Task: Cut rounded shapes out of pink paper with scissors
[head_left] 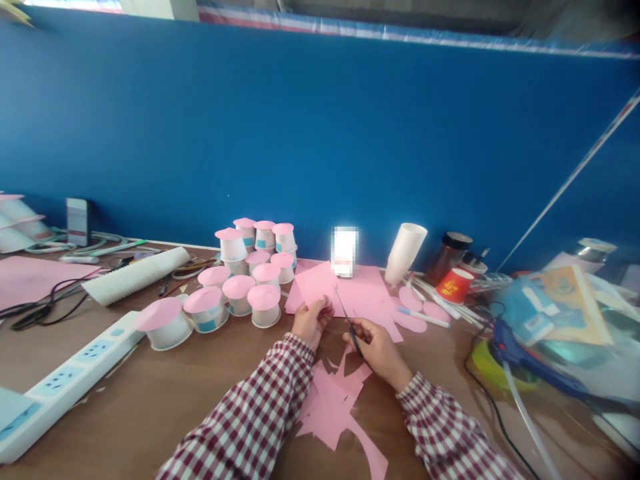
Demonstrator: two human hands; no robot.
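Note:
My left hand [313, 323] pinches the lower edge of a piece of pink paper [320, 283] near the middle of the table. In my right hand [376, 343] is a pair of scissors [354, 333], its blades pointing up and left beside that piece. Larger pink sheets [367, 293] lie flat behind both hands. Pink scraps [330, 403] with jagged and curved edges are spread on the table between my forearms. Several rounded pink pieces [411, 319] lie to the right, near a white marker [425, 317].
Several white paper cups topped with pink discs [264, 305] stand left of my hands. A power strip [70, 380] and stacked cups [137, 275] are farther left. At right are a red cup [454, 285], a jar [449, 255] and a blue-handled tool [530, 363].

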